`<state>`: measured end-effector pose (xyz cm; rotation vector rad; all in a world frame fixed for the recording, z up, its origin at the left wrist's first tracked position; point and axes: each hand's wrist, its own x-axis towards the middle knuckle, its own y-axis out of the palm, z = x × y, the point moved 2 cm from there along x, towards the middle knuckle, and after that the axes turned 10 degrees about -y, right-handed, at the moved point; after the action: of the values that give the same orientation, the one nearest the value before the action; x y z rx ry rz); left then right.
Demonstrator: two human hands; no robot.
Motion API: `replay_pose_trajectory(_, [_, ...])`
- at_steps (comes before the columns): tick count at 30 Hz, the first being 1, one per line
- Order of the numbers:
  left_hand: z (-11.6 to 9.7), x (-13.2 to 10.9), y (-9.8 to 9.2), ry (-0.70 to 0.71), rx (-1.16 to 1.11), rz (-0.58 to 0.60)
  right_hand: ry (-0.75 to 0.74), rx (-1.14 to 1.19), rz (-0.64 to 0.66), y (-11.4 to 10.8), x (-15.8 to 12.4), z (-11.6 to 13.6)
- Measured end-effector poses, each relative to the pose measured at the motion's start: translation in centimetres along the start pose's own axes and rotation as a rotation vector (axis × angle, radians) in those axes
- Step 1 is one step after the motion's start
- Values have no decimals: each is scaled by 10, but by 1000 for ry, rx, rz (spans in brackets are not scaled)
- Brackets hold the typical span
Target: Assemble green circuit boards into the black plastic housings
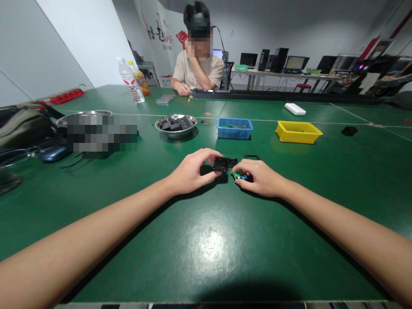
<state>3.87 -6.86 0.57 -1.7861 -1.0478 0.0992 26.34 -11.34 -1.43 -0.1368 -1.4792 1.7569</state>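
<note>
My left hand [193,169] is curled around a small black plastic housing [222,163], pinching it between thumb and fingers just above the green table [206,240]. My right hand [260,177] is closed on a small green circuit board [240,175] with coloured parts, held right beside the housing. A thin black frame piece [251,157] lies on the table just behind my right hand.
A steel bowl [176,125] with black parts, a blue bin [234,128] and a yellow bin [298,132] stand in a row beyond my hands. Two bottles [134,83] and a seated person [198,64] are at the far side. Bags [22,128] lie at the left.
</note>
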Motion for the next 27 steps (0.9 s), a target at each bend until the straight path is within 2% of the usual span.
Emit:
replay_pose_trajectory(6, [-2, 0, -1, 18, -52, -23, -9, 0, -5, -1, 0, 0])
replay_pose_trajectory(16, [-2, 1, -1, -36, -70, -36, -19, -8, -11, 0, 0, -1])
replay_pose_trajectory(23, [-2, -1, 2, -73, -230, -10, -16, -3, -10, 0, 0, -1])
replay_pose_trajectory(27, [-4, -1, 1, -59, -155, -18, -20, -1, -11, 0, 0, 0])
